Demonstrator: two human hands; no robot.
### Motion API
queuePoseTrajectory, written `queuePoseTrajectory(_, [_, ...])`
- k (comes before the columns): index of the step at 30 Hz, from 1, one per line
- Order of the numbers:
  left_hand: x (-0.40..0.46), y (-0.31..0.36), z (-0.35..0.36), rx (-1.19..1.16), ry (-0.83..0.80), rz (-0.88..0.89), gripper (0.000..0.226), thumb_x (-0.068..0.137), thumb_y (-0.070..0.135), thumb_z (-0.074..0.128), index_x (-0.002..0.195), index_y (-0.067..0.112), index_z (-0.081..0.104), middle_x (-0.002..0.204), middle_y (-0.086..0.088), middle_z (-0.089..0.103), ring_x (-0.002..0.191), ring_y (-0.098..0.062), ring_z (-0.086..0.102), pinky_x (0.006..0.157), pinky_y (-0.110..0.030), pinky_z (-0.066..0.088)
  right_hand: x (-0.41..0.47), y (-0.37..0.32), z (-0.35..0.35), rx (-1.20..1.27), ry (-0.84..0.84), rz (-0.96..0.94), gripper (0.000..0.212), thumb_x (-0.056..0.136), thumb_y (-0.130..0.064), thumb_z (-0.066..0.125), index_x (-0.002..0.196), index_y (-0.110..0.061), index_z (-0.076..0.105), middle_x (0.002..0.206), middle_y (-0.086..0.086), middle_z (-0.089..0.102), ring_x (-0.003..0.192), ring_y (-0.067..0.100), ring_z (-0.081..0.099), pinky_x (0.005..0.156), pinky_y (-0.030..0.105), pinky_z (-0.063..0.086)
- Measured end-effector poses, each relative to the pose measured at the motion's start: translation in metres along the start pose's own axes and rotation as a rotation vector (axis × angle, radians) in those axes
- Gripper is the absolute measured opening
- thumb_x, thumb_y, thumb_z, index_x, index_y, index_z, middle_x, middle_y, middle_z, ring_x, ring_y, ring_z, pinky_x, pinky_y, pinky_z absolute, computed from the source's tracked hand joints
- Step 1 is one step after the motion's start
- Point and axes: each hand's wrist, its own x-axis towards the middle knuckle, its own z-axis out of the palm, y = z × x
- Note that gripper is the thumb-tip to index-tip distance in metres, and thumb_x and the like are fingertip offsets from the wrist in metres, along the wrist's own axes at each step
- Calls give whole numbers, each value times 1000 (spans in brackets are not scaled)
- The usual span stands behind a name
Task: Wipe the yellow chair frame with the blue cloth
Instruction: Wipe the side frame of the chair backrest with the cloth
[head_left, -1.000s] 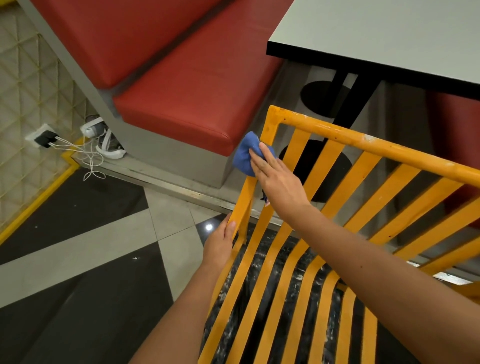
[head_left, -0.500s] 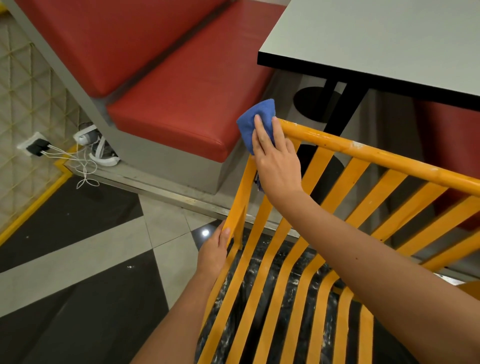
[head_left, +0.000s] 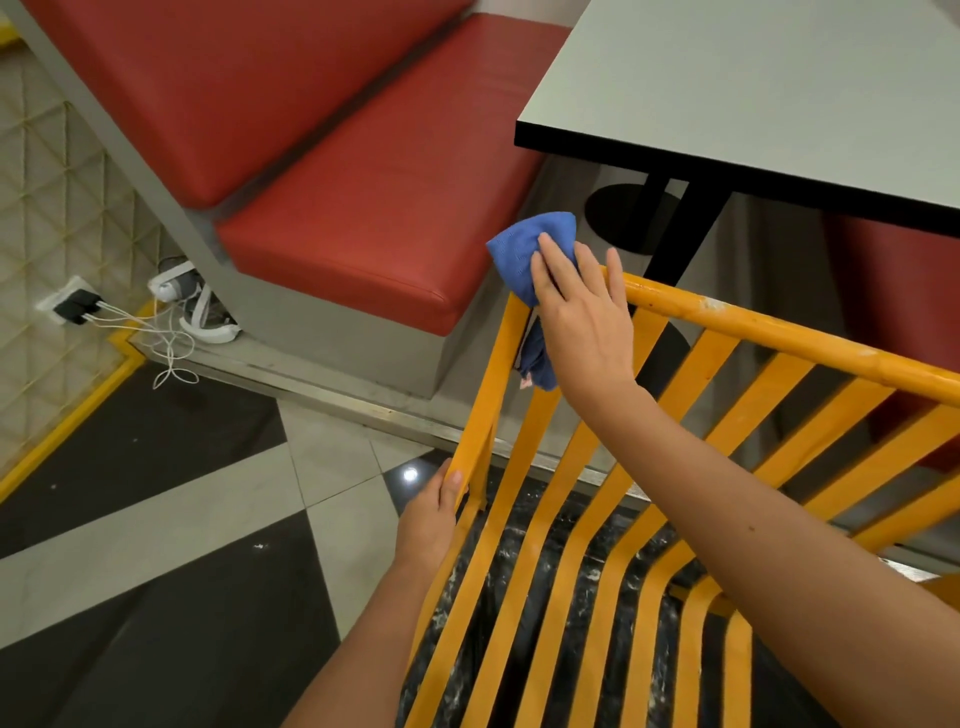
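Fingers (head_left: 558, 270) of the right hand (head_left: 584, 325) are lying flat and spread, pressing the blue cloth (head_left: 522, 249) against the top corner of the yellow chair frame (head_left: 779, 332). The palm is facing down over the corner, the wrist is bending slightly, and the bare forearm is stretching back toward the lower right. The hand is not closing into a fist; it is pinning the cloth to the metal with an open, flattened grip. Above the fingertips the cloth is bunching into a soft rounded fold, and below the palm a loose tail of it is hanging beside the corner post. Its weave is looking fine and slightly ribbed.

Lower down the same side post, the left hand (head_left: 431, 514) is curling around the frame, thumb lying along the outer edge, clamped on the bar. Its forearm is coming up from the bottom edge.

Right of the pressing hand, the top rail is running off as a rounded tube with chipped, scuffed paint. Flat yellow slats (head_left: 571, 519) are curving down from it toward the seat, with dark marbled floor showing between them. Beyond the cloth, a padded red bench (head_left: 374, 228) with a smooth, faintly glossy cover is sitting on a grey base, and a pale table (head_left: 753, 88) with a black edge is standing just past the rail.
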Motion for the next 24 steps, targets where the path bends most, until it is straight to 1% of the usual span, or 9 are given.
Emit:
queuePoseTrajectory(5, [-1,1,0,25,-2,-1,48,97,42,30,136,19,44,120,-4,62,112,-18,56,92,-32,44,27,-12,6,66,3,-62,47,73,0,73,117,7,57,121,19,60,103,35,52,99,49,44])
queuePoseTrajectory(10, [2,1,0,32,-13,-17,46,97,40,31,136,19,44,117,-4,62,101,-13,55,84,-26,43,24,-6,1,84,-38,-25,49,72,-2,75,118,3,59,120,16,62,99,35,60,99,51,42])
queuePoseTrajectory(11, [1,3,-1,22,-21,-25,46,98,39,32,137,19,42,121,-5,60,104,-14,54,86,-27,42,20,-1,-1,75,-46,-3,52,70,-5,78,118,1,59,119,14,63,99,33,60,100,50,41])
queuePoseTrajectory(13, [-3,13,-5,10,7,3,47,98,36,35,140,18,37,135,-7,50,122,-19,47,96,-30,38,16,5,-5,54,-62,21,54,69,-11,80,119,-2,60,117,12,64,98,32,60,101,50,40])
queuePoseTrajectory(15, [-5,37,-14,18,137,125,48,98,34,35,143,19,30,148,-3,34,135,-15,32,104,-26,28,16,9,-14,86,-107,18,50,77,-17,74,122,-2,57,120,13,62,103,34,58,106,53,32])
queuePoseTrajectory(16, [-3,56,-20,12,211,207,48,99,33,34,144,20,27,151,1,28,138,-12,26,105,-23,24,18,10,-19,138,-147,21,48,84,-21,67,126,-2,54,125,14,59,108,35,55,110,54,24])
queuePoseTrajectory(19, [12,129,-42,-34,336,477,44,101,26,29,144,17,26,153,4,23,141,-9,15,109,-20,16,20,16,-37,287,-240,57,45,94,-25,49,135,-7,44,132,10,54,118,32,48,114,52,4])
queuePoseTrajectory(21, [25,173,-51,-10,342,629,42,101,18,29,143,12,29,152,0,26,142,-12,14,113,-24,14,19,21,-44,351,-287,87,45,95,-20,45,138,-11,38,128,10,56,121,28,46,114,51,0])
queuePoseTrajectory(24, [44,212,-51,85,230,736,41,100,13,31,141,9,33,150,-4,30,142,-16,17,114,-28,15,21,25,-51,435,-363,144,48,95,-14,42,141,-14,31,130,7,56,124,23,45,115,49,-3])
